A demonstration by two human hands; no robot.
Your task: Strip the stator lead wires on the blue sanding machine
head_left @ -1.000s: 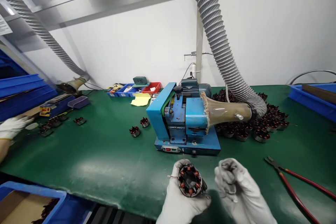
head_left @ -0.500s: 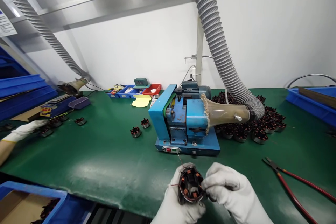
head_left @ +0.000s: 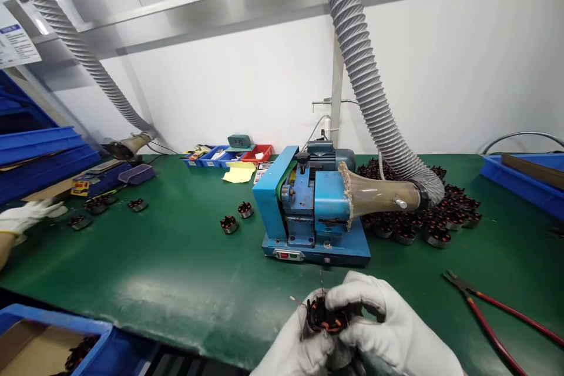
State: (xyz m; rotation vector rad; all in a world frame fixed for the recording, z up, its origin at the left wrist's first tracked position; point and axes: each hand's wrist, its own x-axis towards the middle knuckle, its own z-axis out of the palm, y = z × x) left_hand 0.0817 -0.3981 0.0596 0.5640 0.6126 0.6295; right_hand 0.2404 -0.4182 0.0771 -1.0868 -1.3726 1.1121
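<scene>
A round motor stator (head_left: 326, 318) with copper windings and thin loose wires is held low in the head view, in front of the blue machine (head_left: 308, 205). My left hand (head_left: 295, 343), in a white glove, wraps round its left side. The gloved fingers of my right hand (head_left: 388, 323) grip its right rim, thumb and forefinger on either side of the edge. The stator is tilted, and its underside is partly hidden by the gloves.
Red-handled cutters (head_left: 484, 311) lie at the right. Many stators (head_left: 453, 211) are heaped behind the machine's hose (head_left: 365, 70). Two stators (head_left: 229, 224) stand left of it. Another person's gloved hand (head_left: 29, 217) is at the far left. A blue bin (head_left: 103, 335) is at lower left.
My right hand has moved up and left over the stator, which has tilted in my grip. The other person's hand has drawn back to the left. The view has shifted slightly.
</scene>
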